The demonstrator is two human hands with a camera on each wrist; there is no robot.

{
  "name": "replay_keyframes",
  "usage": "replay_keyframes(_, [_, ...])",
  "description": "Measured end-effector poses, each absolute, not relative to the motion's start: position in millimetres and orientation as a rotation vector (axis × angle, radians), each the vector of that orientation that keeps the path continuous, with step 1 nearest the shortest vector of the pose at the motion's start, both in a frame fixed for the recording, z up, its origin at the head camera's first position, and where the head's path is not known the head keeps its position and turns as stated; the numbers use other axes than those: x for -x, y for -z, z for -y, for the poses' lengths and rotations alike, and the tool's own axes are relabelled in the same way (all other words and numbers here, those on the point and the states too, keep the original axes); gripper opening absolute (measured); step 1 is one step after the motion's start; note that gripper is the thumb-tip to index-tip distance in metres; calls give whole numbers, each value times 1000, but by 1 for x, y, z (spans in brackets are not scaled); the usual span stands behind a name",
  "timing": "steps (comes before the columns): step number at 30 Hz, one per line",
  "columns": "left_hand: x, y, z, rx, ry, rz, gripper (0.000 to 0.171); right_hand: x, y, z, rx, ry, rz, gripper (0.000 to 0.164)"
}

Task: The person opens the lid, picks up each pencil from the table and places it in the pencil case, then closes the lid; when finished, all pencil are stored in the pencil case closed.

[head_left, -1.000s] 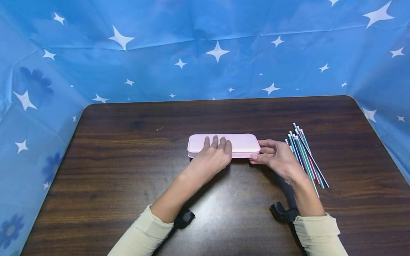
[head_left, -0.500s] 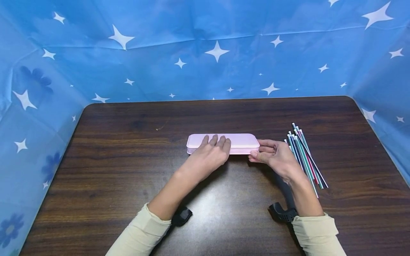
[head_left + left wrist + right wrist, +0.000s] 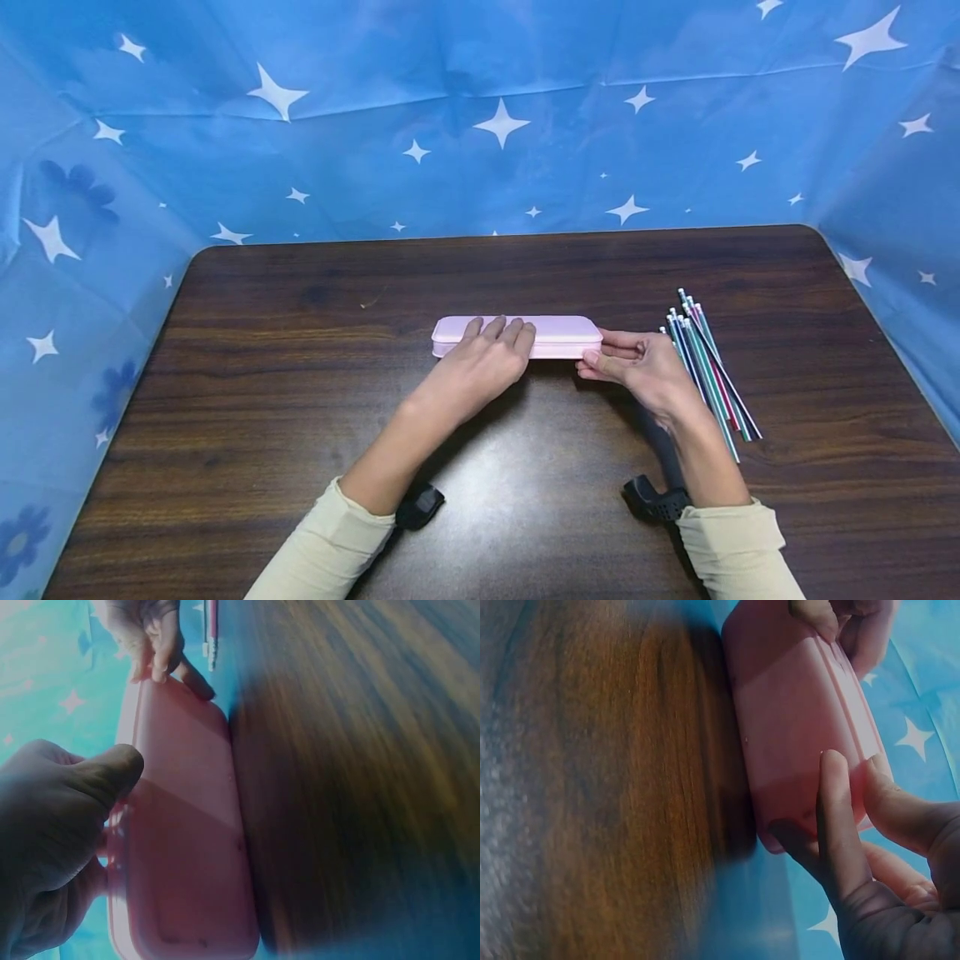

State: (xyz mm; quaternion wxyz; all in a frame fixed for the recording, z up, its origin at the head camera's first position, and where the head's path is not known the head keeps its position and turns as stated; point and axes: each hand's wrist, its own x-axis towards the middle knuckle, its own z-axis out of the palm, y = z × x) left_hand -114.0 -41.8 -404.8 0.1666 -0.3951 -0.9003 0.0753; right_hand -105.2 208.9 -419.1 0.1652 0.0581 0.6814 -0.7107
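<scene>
Tabletop (image 3: 247,392): right fingers (image 3: 836,825) apparently pinch pink case (image 3: 564,330)

Curtained-off workspace: starry blue cloth (image 3: 450,187) behind, beside wood-grain table (image 3: 525,492).

The left fingers (image 3: 493,327) hide part of the pink case (image 3: 566,330), whose far end the right wrist view crops.

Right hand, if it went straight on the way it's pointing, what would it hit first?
The pink case: the right hand grips its right end. The left hand may come next, though depth is unclear.
</scene>
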Motion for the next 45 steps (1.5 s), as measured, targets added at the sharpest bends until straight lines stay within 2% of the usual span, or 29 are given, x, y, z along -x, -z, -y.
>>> replay_keyframes(19, [116,405,42,1151,-228,2443,15,104,416,-210,-201,2052,-1918,54])
replay_keyframes(30, [121,395,52,1285,166,2787,41,106,419,-214,-176,2060,-1909,58])
replay_keyframes(45, [120,396,57,1334,27,2695,44,103,412,-207,-146,1850,-2187,48])
